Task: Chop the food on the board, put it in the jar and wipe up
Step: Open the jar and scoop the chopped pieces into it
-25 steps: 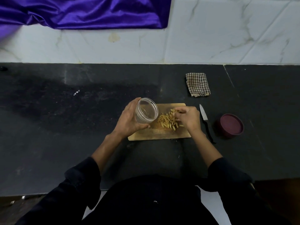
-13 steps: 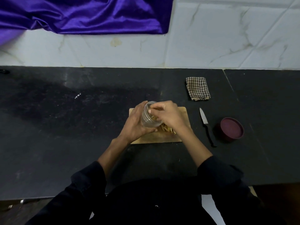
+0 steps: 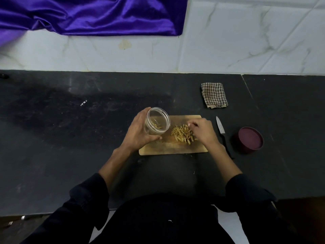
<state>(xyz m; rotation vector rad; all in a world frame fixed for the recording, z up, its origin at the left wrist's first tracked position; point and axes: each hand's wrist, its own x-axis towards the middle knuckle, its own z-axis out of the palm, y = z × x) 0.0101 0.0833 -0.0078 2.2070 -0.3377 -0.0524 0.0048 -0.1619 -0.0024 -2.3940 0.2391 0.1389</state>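
A wooden cutting board (image 3: 163,148) lies on the black counter with a pile of pale yellow chopped strips (image 3: 182,133) on it. My left hand (image 3: 140,132) grips a clear plastic jar (image 3: 157,122), tilted with its mouth toward the pile; a few strips lie inside. My right hand (image 3: 202,131) rests on the right side of the pile, fingers curled around some strips. The fingertips are partly hidden among the pieces.
A small knife (image 3: 222,132) with a black handle lies right of the board. A maroon lid (image 3: 250,140) sits further right. A folded checked cloth (image 3: 214,95) lies behind the knife. A white marble wall and purple fabric (image 3: 91,14) rise behind the counter.
My right hand went from the pile to the jar mouth, dropped strips in, and has returned to the pile. The jar now holds a few strips.
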